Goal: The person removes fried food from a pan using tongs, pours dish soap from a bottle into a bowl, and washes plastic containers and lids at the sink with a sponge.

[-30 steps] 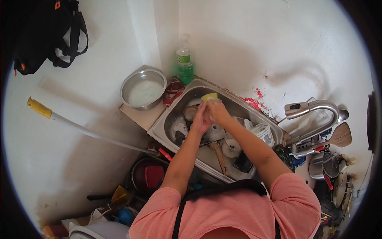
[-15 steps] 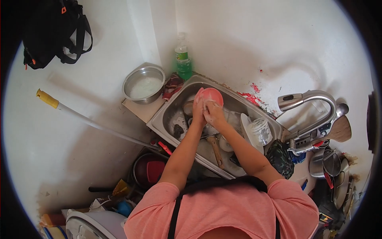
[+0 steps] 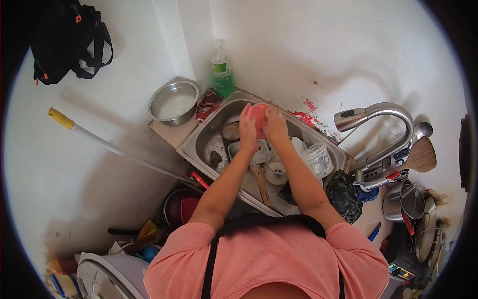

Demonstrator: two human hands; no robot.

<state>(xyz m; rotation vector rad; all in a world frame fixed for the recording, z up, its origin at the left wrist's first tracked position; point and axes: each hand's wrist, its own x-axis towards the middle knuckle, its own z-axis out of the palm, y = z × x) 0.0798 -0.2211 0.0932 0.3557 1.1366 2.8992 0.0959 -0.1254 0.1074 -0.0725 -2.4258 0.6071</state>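
Note:
Over the far side of the metal sink [image 3: 194, 162], my left hand [image 3: 248, 132] grips a pink bowl [image 3: 258, 117] by its left side. My right hand [image 3: 275, 127] is closed at the bowl's right side, with a small yellowish sponge [image 3: 267, 114] showing at its fingers. Suds coat both hands. Below them in the sink lie a pan with a wooden handle [image 3: 260, 185], a clear glass [image 3: 275, 170], a round dish [image 3: 230, 131] and a dark scourer [image 3: 215, 159]. A soapy white container [image 3: 318, 158] sits right of my right forearm.
A steel basin [image 3: 173, 103] of cloudy water and a bottle of green liquid [image 3: 222, 74] stand behind the sink's left corner. The faucet [image 3: 393, 110] arches in from the right, near a wooden spatula [image 3: 422, 155] and a black plastic bag [image 3: 343, 197]. A yellow-ended pole [image 3: 112, 144] leans left.
My hands have moved apart, the right one shifting to the bowl's right side. The bowl is turned more upright, and the glass now shows beside my right forearm. The view has shifted slightly.

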